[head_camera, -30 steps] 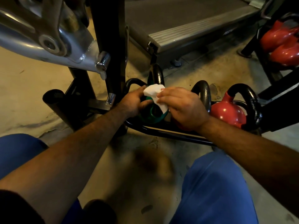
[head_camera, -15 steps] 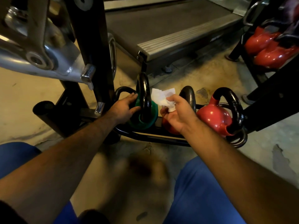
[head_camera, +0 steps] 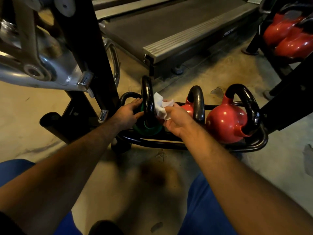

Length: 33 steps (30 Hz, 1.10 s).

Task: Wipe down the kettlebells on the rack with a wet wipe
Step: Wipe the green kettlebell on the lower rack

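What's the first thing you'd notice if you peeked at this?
Probably the shiny red kettlebell sitting on the low black rack, right of center. Next, the white wipe pinched in the right hand, beside the green kettlebell that the left hand steadies.

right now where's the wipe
In the head view the wipe is near the centre, pinched in the right hand, just right of the green kettlebell's black handle.

Racked kettlebells point(head_camera: 225, 122), crumpled white wipe point(head_camera: 161, 106)
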Each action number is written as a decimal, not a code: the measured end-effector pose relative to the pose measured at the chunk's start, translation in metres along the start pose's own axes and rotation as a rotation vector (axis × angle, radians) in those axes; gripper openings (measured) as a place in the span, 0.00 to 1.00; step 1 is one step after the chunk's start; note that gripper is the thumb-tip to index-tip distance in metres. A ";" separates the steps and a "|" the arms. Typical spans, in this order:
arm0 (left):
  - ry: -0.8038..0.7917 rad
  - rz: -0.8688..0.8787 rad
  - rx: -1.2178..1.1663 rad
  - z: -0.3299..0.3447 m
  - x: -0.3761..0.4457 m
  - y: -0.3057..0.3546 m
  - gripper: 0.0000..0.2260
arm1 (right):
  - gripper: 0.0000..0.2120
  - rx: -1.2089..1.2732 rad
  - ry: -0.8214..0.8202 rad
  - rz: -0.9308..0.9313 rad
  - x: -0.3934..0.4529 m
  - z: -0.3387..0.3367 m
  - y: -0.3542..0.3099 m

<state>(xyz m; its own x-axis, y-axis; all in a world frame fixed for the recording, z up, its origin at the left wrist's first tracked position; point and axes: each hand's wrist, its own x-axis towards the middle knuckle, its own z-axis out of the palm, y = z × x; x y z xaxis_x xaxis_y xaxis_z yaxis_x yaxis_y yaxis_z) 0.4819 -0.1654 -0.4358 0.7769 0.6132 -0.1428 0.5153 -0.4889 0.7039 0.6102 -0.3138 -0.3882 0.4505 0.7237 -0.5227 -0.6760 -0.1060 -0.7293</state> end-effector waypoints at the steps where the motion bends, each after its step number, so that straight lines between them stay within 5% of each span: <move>1: -0.002 0.011 0.005 0.000 0.001 -0.002 0.26 | 0.15 -0.042 -0.029 -0.016 0.002 0.002 0.000; 7: 0.020 0.032 -0.025 0.005 0.002 -0.004 0.24 | 0.09 -0.199 -0.076 -0.022 0.021 0.003 -0.009; 11: 0.020 0.016 -0.046 0.005 0.003 -0.007 0.25 | 0.17 -0.274 -0.060 0.081 0.027 0.003 -0.011; 15: 0.009 0.037 -0.047 0.005 0.006 -0.013 0.25 | 0.19 -0.448 -0.235 0.061 0.028 0.008 -0.020; 20: 0.017 0.042 -0.067 0.008 0.008 -0.017 0.26 | 0.08 -0.522 -0.318 -0.003 0.030 -0.007 -0.027; 25: 0.028 0.036 -0.077 0.009 0.008 -0.017 0.26 | 0.07 -0.641 -0.161 -0.188 0.030 0.005 -0.014; 29: 0.045 0.019 -0.115 0.009 0.005 -0.015 0.25 | 0.10 -0.383 -0.184 -0.041 0.024 0.013 -0.013; 33: 0.031 0.026 -0.145 0.010 0.003 -0.013 0.25 | 0.30 -0.166 -0.374 0.193 0.015 0.002 -0.035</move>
<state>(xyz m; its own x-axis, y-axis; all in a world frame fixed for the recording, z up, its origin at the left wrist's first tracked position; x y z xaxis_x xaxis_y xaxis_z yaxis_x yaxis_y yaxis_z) 0.4813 -0.1634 -0.4523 0.7764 0.6218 -0.1029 0.4359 -0.4117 0.8003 0.6398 -0.2983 -0.3692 0.0625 0.8733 -0.4831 -0.6103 -0.3496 -0.7109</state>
